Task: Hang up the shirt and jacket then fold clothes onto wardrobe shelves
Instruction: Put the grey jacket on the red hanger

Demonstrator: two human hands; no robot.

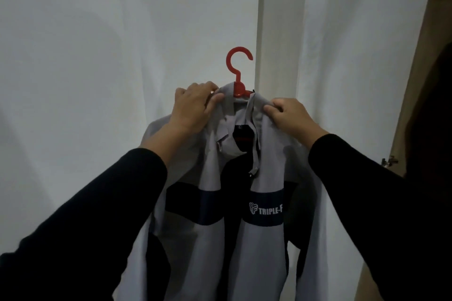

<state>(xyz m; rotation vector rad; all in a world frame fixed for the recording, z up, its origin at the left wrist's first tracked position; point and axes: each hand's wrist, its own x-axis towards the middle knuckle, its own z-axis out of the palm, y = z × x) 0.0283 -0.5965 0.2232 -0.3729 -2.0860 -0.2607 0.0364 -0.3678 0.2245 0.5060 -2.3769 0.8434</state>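
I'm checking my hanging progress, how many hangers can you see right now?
1: a red hanger inside the grey jacket, its hook above the collar between the left hand and right hand. Others may be out of view.

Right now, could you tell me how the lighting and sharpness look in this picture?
Head view: dim, cool light; soft shadows on the white door; the black sleeves lose detail; the red hanger and jacket lettering stay fairly sharp; wide-angle bending at the right edge.

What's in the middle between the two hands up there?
In the head view, the gray jacket collar and the neck of the red hanger lie between the left hand and right hand; both hands grip the jacket's shoulders.
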